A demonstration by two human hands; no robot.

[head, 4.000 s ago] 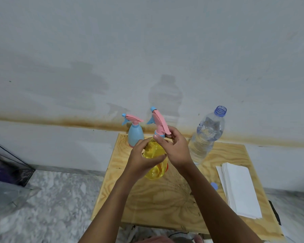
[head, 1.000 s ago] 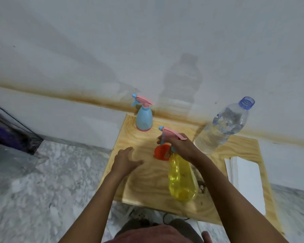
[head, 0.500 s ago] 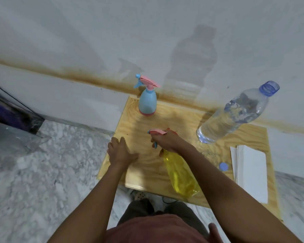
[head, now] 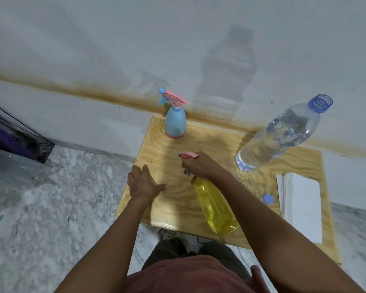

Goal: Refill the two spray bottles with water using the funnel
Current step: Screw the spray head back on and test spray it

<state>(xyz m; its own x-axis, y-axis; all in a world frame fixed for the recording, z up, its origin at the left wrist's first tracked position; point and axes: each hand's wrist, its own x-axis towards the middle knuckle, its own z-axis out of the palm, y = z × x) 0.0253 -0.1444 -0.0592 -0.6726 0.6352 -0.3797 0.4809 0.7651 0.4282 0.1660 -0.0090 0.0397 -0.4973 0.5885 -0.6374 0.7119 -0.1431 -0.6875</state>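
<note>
A yellow spray bottle [head: 217, 210] stands near the front edge of the small wooden table [head: 169, 199]. My right hand [head: 201, 166] is closed around its pink and blue trigger head [head: 188, 155]. My left hand [head: 143, 183] rests flat and open on the table's left side, holding nothing. A blue spray bottle [head: 175, 120] with a pink trigger head stands at the back left by the wall. A clear water bottle [head: 281, 133], uncapped and partly full, stands at the back right. The orange funnel is hidden behind my right hand.
A blue bottle cap [head: 268, 199] lies on the table beside a stack of white paper towels [head: 300, 205] at the right. A dark wire basket [head: 13, 134] and clear plastic sit on the marble floor [head: 51, 208] to the left. The wall runs right behind the table.
Four seconds ago both hands held the yellow bottle at its neck. Now it stands on the table under my right hand alone, my left hand lies flat, and the funnel has gone out of sight.
</note>
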